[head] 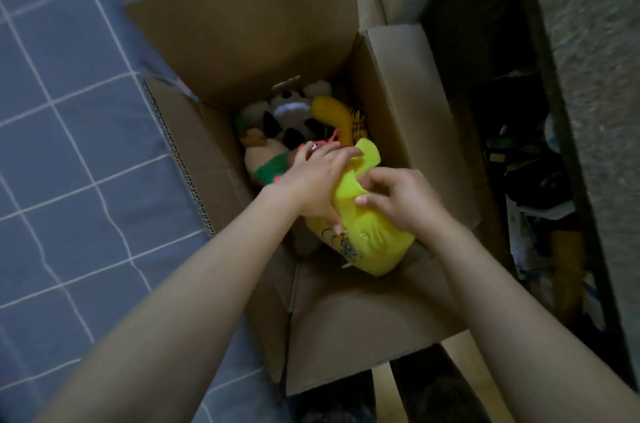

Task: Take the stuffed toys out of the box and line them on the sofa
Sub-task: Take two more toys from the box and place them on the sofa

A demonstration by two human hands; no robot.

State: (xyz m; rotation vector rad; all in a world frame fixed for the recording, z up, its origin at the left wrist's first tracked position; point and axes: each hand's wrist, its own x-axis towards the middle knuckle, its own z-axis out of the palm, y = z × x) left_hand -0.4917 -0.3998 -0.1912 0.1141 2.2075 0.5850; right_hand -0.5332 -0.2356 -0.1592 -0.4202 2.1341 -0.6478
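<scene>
At the far left lies a blue cover point(69, 131) with a grid of thin white lines, reaching up to the side of an open cardboard box point(242, 24) whose flaps stand spread outward. Inside the box, toward its left wall, lies a pale doll-like toy point(266, 156) with a green band, and just behind it a black-and-white plush point(287, 121). Beside that rests an orange-yellow plush point(332, 114), curved, close to the right wall. In the near part of the box, a bright yellow stuffed toy point(363, 242) with a printed face sits above the others. The left hand point(311, 180) grips its upper left side, fingers wrapped over the fabric. The right hand point(398, 197) pinches the same toy from the right, fingers curled into the cloth. Right of the box, a dark gap point(519, 163) holds blurred clutter that cannot be made out, and a speckled grey surface point(595, 41) runs along the far right.
</scene>
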